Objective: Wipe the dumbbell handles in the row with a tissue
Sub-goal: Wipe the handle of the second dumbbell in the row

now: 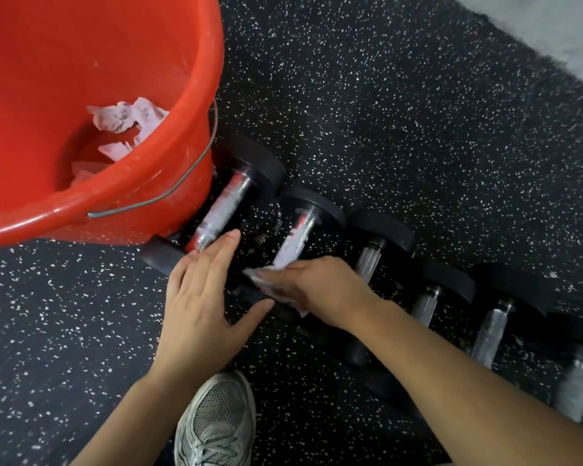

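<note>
**Tissue clamped on dumbbell number two**

Gripping a crumpled white tissue [270, 286], the right hand [320, 290] closes its fingers down over the near end of the second dumbbell handle [295, 242], just right of frame centre. Left hand [202, 304] is flat and spread, holding nothing, fingertips resting by the near end of the first dumbbell handle [221, 210], thumb stretched toward the tissue.

Rest of the head view: the row of dumbbells [428, 297] runs from the middle down to the lower right on speckled black rubber floor [401, 112]. A big red bucket [169, 183] fills the upper left, touching the first dumbbell, with used tissues [125, 119] inside. Grey sneaker [216, 422] at bottom centre.
</note>
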